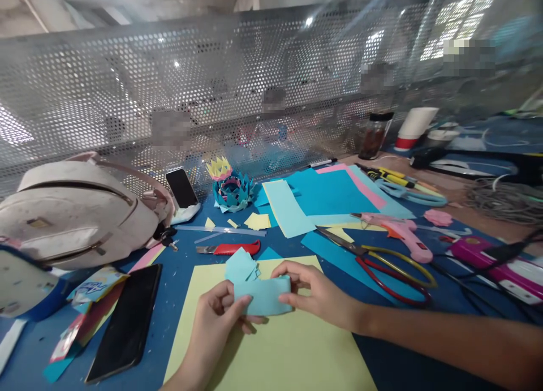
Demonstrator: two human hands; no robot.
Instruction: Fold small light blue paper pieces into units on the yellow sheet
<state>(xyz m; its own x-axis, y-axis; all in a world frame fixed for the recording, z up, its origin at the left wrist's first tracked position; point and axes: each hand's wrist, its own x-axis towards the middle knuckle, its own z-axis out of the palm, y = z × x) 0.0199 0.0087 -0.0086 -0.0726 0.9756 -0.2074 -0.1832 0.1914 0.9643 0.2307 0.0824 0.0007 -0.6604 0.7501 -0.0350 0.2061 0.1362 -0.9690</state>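
Observation:
A light blue paper strip (263, 296) is held level between my two hands over a pale yellow sheet (271, 354). My left hand (218, 314) pinches its left end, thumb in front. At its right end, my right hand (316, 293) grips it between thumb and fingers. Small light blue cut pieces (241, 265) lie just behind the strip, at the sheet's back edge. Beyond them rests a red utility knife (237, 248) with its blade out. To the right lie scissors (377, 258) with one red and one yellow handle loop.
A pink glue gun (403, 230) and a magenta power strip (487, 261) lie right. Coloured paper sheets (331, 190) and a blue-yellow paper lotus (232, 190) are at the back. A backpack (80, 210) and black phone (127, 317) stand left; a perforated metal screen (190, 91) closes the back.

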